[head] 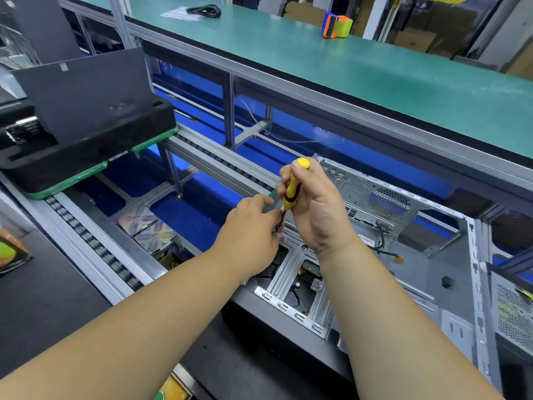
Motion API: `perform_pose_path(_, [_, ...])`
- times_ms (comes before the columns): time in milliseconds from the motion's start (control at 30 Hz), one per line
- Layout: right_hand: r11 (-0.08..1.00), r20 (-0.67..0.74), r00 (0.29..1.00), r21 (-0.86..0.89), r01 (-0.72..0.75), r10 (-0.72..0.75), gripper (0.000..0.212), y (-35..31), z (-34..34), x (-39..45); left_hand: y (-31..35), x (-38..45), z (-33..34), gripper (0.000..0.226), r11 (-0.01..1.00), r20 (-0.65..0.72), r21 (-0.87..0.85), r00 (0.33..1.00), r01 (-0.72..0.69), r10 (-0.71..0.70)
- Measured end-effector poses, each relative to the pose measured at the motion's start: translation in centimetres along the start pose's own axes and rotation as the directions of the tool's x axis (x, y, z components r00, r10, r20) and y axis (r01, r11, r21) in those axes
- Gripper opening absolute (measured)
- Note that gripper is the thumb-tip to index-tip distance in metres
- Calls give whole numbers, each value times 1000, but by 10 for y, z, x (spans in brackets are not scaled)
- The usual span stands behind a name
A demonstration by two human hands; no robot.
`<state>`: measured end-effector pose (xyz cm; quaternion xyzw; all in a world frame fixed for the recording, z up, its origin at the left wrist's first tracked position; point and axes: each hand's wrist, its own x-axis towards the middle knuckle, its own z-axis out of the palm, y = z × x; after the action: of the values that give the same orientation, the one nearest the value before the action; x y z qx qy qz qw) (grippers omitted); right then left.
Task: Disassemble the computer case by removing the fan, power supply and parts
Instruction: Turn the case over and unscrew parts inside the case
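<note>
An open computer case (450, 255) lies on its side at the right, its metal frame and inner bracket (291, 272) showing. My right hand (314, 206) grips a yellow-and-black screwdriver (294, 186) upright over the case's left corner. My left hand (251, 226) is just left of it, fingers pinching something small near the screwdriver's tip; what it pinches is hidden. A black fan (274, 264) shows partly under the bracket. A cable with a yellow plug (398, 258) lies loose inside the case.
A black case panel (83, 93) leans in a black foam tray (86, 151) at the left on the roller conveyor (95, 243). A meshed grey box (513, 316) sits at the far right. A tape dispenser (336, 24) and black cord (204, 10) lie on the green upper shelf.
</note>
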<state>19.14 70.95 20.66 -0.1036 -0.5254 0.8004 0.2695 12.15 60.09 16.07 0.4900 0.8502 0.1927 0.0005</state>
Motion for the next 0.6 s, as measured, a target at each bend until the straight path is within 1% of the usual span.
perform_pose_path(133, [999, -23, 999, 32, -23, 24, 13, 0, -2, 2, -4, 8, -7, 27, 998, 27, 47, 999, -41, 40])
perform_pose_path(267, [995, 18, 999, 93, -45, 43, 30, 1, -1, 3, -6, 15, -15, 24, 996, 54, 33, 995, -80, 78])
perform_pose_path(400, [995, 79, 994, 70, -78, 72, 50, 3, 1, 3, -9, 15, -17, 21, 991, 34, 39, 991, -132, 131])
perform_pose_path(600, [995, 76, 996, 82, -56, 49, 52, 4, 2, 1, -8, 18, -18, 21, 977, -1, 73, 980, -200, 201])
